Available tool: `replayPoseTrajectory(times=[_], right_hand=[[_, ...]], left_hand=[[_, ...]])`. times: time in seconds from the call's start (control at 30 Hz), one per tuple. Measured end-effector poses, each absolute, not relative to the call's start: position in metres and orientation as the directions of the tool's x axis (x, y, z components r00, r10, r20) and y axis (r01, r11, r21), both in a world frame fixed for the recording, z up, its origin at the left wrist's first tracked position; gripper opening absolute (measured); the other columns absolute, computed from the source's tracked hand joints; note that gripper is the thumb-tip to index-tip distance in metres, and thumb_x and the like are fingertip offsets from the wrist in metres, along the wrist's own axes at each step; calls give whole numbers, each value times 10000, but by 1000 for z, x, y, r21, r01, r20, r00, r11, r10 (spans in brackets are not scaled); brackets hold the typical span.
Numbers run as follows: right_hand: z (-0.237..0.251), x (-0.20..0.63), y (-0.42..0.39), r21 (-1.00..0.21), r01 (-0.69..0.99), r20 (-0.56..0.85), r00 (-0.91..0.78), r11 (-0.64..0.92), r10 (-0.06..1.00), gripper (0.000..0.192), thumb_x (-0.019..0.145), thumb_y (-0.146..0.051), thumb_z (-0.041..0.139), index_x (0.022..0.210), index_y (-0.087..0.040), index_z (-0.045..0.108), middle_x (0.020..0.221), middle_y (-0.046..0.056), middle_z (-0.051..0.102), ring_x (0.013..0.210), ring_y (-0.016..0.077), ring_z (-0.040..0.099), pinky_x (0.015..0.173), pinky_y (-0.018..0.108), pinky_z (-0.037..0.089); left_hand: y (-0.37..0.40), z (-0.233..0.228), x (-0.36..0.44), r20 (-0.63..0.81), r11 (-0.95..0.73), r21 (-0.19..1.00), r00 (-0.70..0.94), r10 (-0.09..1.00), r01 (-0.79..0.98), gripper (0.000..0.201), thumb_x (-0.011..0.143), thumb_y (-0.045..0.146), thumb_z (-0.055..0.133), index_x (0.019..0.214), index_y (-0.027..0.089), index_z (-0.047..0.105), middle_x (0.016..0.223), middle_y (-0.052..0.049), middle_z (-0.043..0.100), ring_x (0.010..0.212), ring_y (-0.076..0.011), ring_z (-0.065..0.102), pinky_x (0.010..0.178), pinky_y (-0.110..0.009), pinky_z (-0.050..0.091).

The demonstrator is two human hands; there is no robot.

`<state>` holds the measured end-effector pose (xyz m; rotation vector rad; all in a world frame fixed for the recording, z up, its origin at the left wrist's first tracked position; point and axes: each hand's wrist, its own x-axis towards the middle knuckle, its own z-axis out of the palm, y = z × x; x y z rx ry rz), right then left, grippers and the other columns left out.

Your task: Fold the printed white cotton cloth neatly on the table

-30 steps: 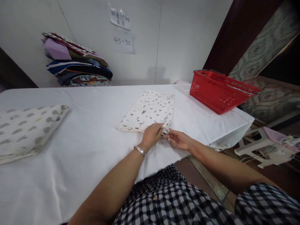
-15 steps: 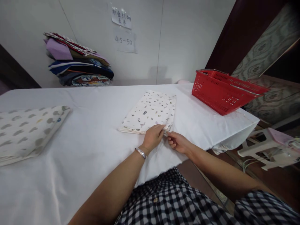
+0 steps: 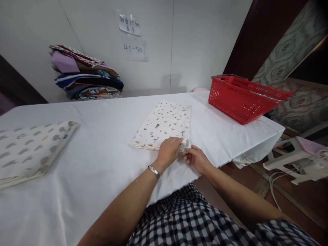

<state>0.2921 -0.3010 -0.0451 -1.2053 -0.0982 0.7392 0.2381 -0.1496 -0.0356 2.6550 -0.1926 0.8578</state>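
Note:
A folded white cloth (image 3: 165,124) printed with small animals and plants lies flat on the white-covered table (image 3: 102,143). At its near edge, close to the right corner, my left hand (image 3: 169,150) grips the folded layers, thumb and fingers pressed together. My right hand (image 3: 197,159) pinches the near right corner between thumb and fingertips, just right of the left hand. Part of that corner shows between the two hands. Another folded white cloth (image 3: 33,147), with grey spots and cloud-like shapes, rests at the left side of the table, apart from both hands.
A red plastic basket (image 3: 246,102) with metal handles stands at the table's back right. Several folded fabrics form a stack (image 3: 87,77) at the back left by the wall. A white stool (image 3: 294,160) is on the floor to the right, and paper signs (image 3: 133,49) hang on the wall.
My right hand has drawn the cloth's near right corner slightly outward and flatter, so more of it shows. The left hand stays on the near edge. The camera view has shifted a little.

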Motion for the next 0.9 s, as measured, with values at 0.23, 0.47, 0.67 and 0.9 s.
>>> replayPoseTrajectory(times=[0.23,0.47,0.67,0.9], right_hand=[[-45,292,-302,-853,-448,-195,750,269,632,176,652,-213,712,747,-156,574,729,23,644,627,113,569,473,193,390],[-45,291,-306,-838,-462,-214,769,291,603,290,690,-398,713,817,-196,547,770,18,654,661,149,608,514,239,465],[-42,290,-303,-883,-425,-279,815,197,509,605,680,-358,759,1180,-254,436,735,-15,652,570,147,611,448,234,474],[-44,287,-306,-910,-382,-263,832,160,489,905,696,-258,740,1440,-285,226,773,1,672,622,161,646,455,225,485]], left_hand=[[-163,-37,238,466,-939,250,880,-96,-235,272,858,103,469,1101,185,560,1077,-55,653,971,-198,586,820,-342,476],[-165,-38,237,393,-945,239,912,-117,-224,238,855,145,515,1087,193,536,1033,-55,636,958,-202,573,804,-345,463],[-168,-39,235,368,-947,221,919,-142,-234,162,835,209,582,990,177,549,979,-40,638,928,-194,573,789,-325,444],[-153,-47,226,352,-970,187,933,-80,-153,307,855,144,495,1161,174,505,1082,-71,630,976,-212,562,812,-355,416]])
